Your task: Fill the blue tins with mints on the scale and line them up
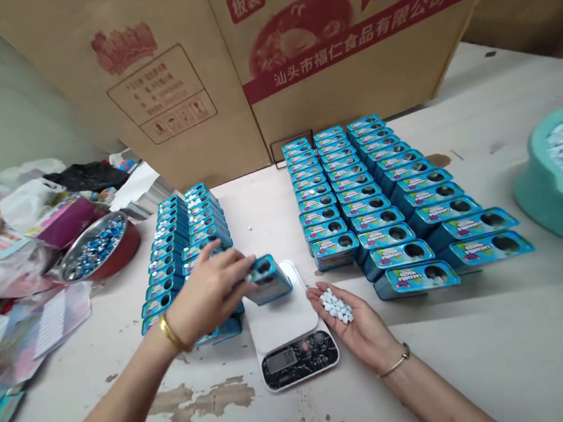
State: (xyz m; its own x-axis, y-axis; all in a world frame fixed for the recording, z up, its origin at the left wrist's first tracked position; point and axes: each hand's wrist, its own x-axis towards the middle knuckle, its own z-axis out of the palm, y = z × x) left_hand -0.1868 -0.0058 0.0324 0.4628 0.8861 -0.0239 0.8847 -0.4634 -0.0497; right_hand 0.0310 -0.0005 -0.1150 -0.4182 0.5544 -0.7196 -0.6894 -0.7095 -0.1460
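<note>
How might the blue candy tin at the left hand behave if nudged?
The blue candy tin looks stiff: its edges are straight, so it would probably keep its shape. With flat, boxy sides, it would likely slide or tip rather than roll. Its top hole could let any contents spill.

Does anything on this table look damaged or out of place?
Yes, two things. The white tabletop has a ragged brown patch left of the digital scale, where its surface seems worn away. Also, a tiny white piece lies alone between the groups of blue tins, possibly a dropped candy.
</note>
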